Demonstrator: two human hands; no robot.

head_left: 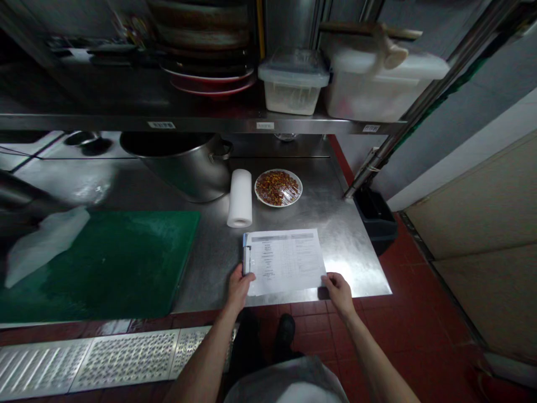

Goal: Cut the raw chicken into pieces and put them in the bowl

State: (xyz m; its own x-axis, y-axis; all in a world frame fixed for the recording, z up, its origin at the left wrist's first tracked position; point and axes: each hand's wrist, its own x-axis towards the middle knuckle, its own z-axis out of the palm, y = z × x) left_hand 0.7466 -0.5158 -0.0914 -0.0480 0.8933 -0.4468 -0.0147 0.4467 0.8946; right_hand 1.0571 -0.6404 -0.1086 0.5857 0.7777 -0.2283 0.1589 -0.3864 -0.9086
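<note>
A clipboard (286,262) with printed sheets lies sideways at the front of the steel counter, its clip on the left. My left hand (240,288) grips its clip side, thumb on top. At the lower right corner of the paper, my right hand (338,292) pinches the edge between thumb and fingers. Whether the board rests on the counter or is held just above it, I cannot tell. Beyond the clipboard are a white paper roll (240,198) lying on its side and a plate of reddish-brown food pieces (278,188) under clear wrap.
A green cutting board (104,263) with a clear plastic bag (48,243) covers the left. Behind stands a large steel pot (188,168). Overhead, a shelf (235,124) carries red-rimmed plates and lidded tubs (293,84). A black bin (375,221) stands right of the counter.
</note>
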